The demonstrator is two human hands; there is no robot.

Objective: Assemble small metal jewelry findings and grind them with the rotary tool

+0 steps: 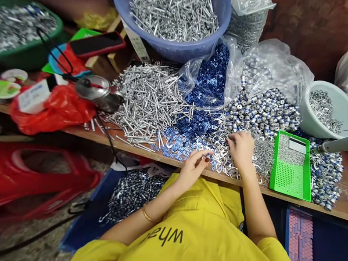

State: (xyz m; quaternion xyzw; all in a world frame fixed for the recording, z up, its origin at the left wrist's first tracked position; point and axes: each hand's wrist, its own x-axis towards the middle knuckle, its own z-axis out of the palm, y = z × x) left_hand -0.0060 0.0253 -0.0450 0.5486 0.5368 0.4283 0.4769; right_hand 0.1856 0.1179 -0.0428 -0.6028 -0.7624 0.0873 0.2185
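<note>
My left hand (195, 165) hovers at the front edge of the wooden table (341, 207), fingers pinched together on a small metal part I cannot name. My right hand (241, 148) rests palm down on a heap of small silver hook parts (222, 161), fingers curled into the pile. Just left of it lie blue plastic pieces (190, 129), and behind it a pile of silver-and-blue rollers (264, 110). A big heap of silver pins (149, 99) spreads to the left.
A green perforated tray (290, 172) lies right of my right hand. A blue basin (174, 6) of pins, a green basin (14, 28), a white bowl (327, 109), a red bag (54, 108) and a phone (96, 44) crowd the table. A red stool (19, 180) stands below.
</note>
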